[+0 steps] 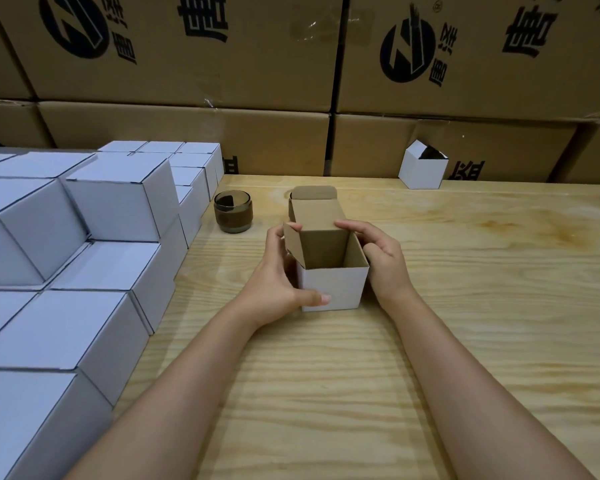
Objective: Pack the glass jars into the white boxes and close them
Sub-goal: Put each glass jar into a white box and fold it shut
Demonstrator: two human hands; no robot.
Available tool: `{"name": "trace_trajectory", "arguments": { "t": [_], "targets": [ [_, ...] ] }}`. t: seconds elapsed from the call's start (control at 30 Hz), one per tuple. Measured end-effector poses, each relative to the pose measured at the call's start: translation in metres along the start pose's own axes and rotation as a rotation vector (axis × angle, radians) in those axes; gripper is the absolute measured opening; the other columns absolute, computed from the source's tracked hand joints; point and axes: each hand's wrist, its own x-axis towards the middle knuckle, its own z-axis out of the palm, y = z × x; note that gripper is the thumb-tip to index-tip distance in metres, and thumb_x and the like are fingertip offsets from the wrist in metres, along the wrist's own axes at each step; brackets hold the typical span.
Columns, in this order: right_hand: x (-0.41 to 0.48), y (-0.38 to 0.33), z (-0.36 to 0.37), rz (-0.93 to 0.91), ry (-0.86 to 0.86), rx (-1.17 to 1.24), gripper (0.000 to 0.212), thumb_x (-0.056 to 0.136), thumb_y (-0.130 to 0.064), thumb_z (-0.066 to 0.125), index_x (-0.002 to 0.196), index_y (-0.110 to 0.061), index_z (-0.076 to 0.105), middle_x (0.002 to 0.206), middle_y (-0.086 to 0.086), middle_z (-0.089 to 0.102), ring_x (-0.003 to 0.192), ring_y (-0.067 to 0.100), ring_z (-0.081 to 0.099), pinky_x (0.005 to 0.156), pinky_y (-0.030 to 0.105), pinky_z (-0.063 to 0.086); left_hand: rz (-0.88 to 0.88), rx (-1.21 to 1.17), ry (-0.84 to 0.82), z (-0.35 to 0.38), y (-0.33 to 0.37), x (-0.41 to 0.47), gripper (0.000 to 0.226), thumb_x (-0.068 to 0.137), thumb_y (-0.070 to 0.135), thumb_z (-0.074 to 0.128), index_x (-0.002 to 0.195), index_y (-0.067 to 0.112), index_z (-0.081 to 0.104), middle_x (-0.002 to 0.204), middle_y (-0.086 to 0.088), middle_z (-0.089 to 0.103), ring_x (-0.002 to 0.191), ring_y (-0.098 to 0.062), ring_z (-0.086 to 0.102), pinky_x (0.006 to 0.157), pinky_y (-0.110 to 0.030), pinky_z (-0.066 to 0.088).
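— What are the hands doing?
— Both hold the open box (333, 287), which stands on the bench (465, 306). The left hand (278, 271) wraps its left side, thumb on the white front and fingertips at the side flap. The right hand (381, 258) grips the right wall.
— And inside?
— Brown cardboard; the lid flap stands up at the back.
— The jar?
— The glass jar (233, 211) sits upright just beyond the left hand, beside the stacked closed boxes (84, 220). Another opened box (421, 169) stands well beyond the right hand.
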Motion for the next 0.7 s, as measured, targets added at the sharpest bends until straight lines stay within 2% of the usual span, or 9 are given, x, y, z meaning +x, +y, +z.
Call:
{"name": "trace_trajectory", "arguments": {
  "t": [0.07,0.2,0.27,0.37,0.4,0.5,0.57,0.63,0.7],
  "targets": [
    [0.0,-0.003,-0.003,0.027,0.003,-0.026,0.047,0.078,-0.007,0.033,0.105,-0.018,0.069,0.11,-0.006,0.063,0.101,0.008,0.057,0.071,0.017,0.049,-0.006,-0.007,0.019,-0.002,0.001,0.0,0.097,0.053,0.015,0.092,0.12,0.05,0.031,0.128,0.009,0.053,0.119,-0.012,0.055,0.094,-0.028,0.052],
    [0.005,-0.022,-0.01,0.038,0.022,-0.223,0.036,0.09,-0.01,0.04,0.098,-0.022,0.073,0.106,-0.005,0.054,0.097,0.008,0.052,0.072,0.013,0.043,-0.025,0.034,0.012,-0.004,0.002,0.002,0.095,0.054,0.017,0.094,0.118,0.053,0.032,0.123,0.012,0.056,0.114,-0.009,0.057,0.086,-0.016,0.052],
    [0.013,-0.037,-0.009,0.017,-0.01,-0.517,0.025,0.096,-0.022,0.049,0.098,-0.02,0.073,0.105,-0.007,0.048,0.099,0.005,0.047,0.077,0.016,0.038,-0.037,0.039,0.007,-0.004,0.001,0.003,0.097,0.053,0.021,0.094,0.119,0.053,0.031,0.123,0.007,0.057,0.114,-0.011,0.058,0.09,-0.023,0.053],
    [0.03,-0.066,0.005,-0.066,-0.079,-1.208,0.033,0.092,-0.042,0.053,0.092,-0.015,0.072,0.108,-0.001,0.048,0.106,0.015,0.045,0.082,0.028,0.037,-0.039,0.029,0.006,-0.003,0.001,0.004,0.099,0.045,0.031,0.094,0.119,0.054,0.032,0.123,0.006,0.058,0.115,-0.012,0.059,0.097,-0.038,0.052],
    [0.036,-0.076,0.015,-0.14,-0.066,-1.333,0.036,0.092,-0.044,0.053,0.09,-0.014,0.072,0.107,0.002,0.049,0.105,0.018,0.046,0.08,0.031,0.036,-0.036,0.021,0.009,-0.002,0.001,0.004,0.1,0.044,0.032,0.094,0.12,0.053,0.033,0.123,0.006,0.059,0.115,-0.013,0.059,0.098,-0.041,0.051],
    [0.055,-0.095,0.056,-0.279,-0.085,-1.231,0.03,0.091,-0.043,0.055,0.097,-0.017,0.068,0.099,0.0,0.048,0.097,0.018,0.048,0.074,0.031,0.041,-0.027,-0.024,0.023,0.0,-0.003,0.007,0.099,0.041,0.028,0.094,0.119,0.045,0.036,0.117,0.005,0.064,0.112,-0.017,0.062,0.096,-0.048,0.05],
    [0.068,-0.094,0.086,-0.223,-0.239,-1.159,0.031,0.091,-0.041,0.054,0.114,-0.022,0.063,0.11,0.002,0.05,0.107,0.02,0.048,0.084,0.036,0.046,-0.026,-0.012,0.034,-0.001,-0.004,0.007,0.099,0.041,0.028,0.094,0.118,0.046,0.035,0.113,0.012,0.064,0.11,-0.013,0.063,0.094,-0.047,0.052],
    [0.082,-0.084,0.111,-0.118,-0.419,-1.191,0.041,0.093,-0.038,0.053,0.132,-0.027,0.053,0.126,0.007,0.045,0.123,0.027,0.039,0.096,0.04,0.04,-0.012,0.005,0.03,-0.001,-0.003,0.008,0.105,0.042,0.028,0.093,0.126,0.042,0.031,0.116,0.01,0.061,0.112,-0.012,0.061,0.094,-0.045,0.052],
    [0.091,-0.072,0.124,-0.021,-0.531,-1.23,0.048,0.093,-0.036,0.051,0.14,-0.032,0.042,0.135,0.011,0.038,0.13,0.031,0.029,0.099,0.042,0.035,-0.005,0.025,0.024,-0.001,-0.003,0.007,0.109,0.043,0.029,0.09,0.131,0.038,0.027,0.118,0.007,0.06,0.112,-0.013,0.061,0.093,-0.044,0.053]
  ]
}}
